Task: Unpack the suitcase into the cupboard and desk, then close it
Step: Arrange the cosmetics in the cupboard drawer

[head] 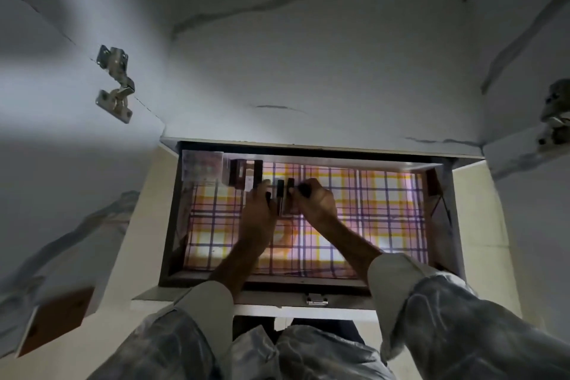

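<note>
Over the open drawer (172, 219) lined with checked paper (385, 213), our left hand (257, 210) grips one dark tube (280, 194) and our right hand (317, 202) another (303, 188).

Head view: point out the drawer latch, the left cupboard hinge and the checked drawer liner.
drawer latch (317, 299), head view, middle of the metal clasp on the front edge.
left cupboard hinge (115, 83), head view, its bent arm.
checked drawer liner (385, 210), head view, bare patch right of the hands.
</note>
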